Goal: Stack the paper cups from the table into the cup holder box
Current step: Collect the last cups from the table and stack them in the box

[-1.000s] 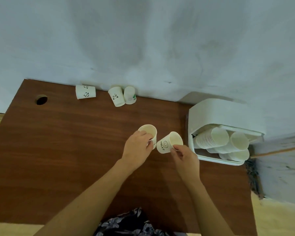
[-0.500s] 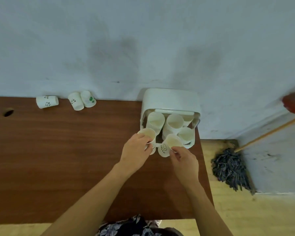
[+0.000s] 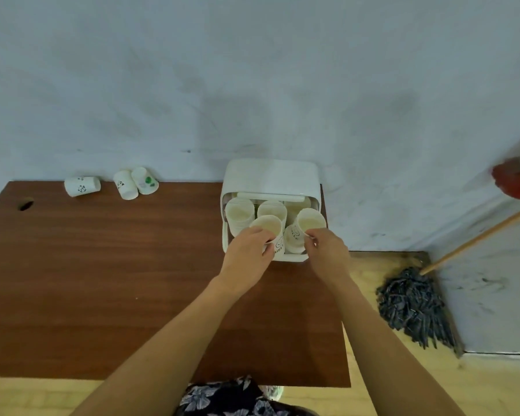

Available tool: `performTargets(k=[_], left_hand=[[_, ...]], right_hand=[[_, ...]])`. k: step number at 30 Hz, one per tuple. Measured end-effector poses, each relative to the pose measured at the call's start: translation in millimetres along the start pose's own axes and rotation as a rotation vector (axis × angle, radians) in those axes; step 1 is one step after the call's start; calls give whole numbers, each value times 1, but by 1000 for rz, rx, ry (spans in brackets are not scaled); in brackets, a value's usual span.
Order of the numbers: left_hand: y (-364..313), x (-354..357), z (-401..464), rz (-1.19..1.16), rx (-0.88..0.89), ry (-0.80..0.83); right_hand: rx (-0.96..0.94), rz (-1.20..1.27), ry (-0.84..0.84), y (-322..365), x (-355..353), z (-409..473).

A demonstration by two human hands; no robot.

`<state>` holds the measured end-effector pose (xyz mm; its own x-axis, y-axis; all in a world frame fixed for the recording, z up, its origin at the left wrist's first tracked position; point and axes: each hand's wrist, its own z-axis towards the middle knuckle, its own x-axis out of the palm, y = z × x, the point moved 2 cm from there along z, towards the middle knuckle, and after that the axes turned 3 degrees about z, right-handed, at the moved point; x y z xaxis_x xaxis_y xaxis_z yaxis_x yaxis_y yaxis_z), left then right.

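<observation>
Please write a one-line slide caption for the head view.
Both hands, left hand and right hand, each place a paper cup into the white cup holder box.

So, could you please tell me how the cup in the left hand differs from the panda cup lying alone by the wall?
The left-hand cup is held at the cup holder box, mouth toward the camera; the panda cup lies on its side on the table, untouched. The left-hand cup bears lettering, the panda cup small pandas. Both are white paper cups.

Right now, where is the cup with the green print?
In the head view, the cup with the green print lies on its side at the table's far left edge by the wall, touching a panda cup, well left of the cup holder box.
</observation>
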<state>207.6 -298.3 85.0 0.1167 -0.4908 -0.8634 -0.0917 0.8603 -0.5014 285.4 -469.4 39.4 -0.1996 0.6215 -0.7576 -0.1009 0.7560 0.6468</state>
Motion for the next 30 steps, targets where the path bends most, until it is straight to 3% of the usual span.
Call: performTargets(k=[5, 10, 16, 26, 30], left_hand=[[-12, 10, 13, -3, -12, -18], [-26, 28, 28, -3, 32, -18], [-39, 58, 56, 61, 64, -14], [-26, 105, 75, 131, -17, 249], [-20, 104, 75, 93, 9, 233]], right_hand=[[-40, -13, 144, -17, 16, 8], [13, 130, 73, -35, 12, 13], [29, 82, 54, -54, 4, 15], [57, 81, 64, -63, -3, 16], [41, 92, 64, -54, -4, 20]])
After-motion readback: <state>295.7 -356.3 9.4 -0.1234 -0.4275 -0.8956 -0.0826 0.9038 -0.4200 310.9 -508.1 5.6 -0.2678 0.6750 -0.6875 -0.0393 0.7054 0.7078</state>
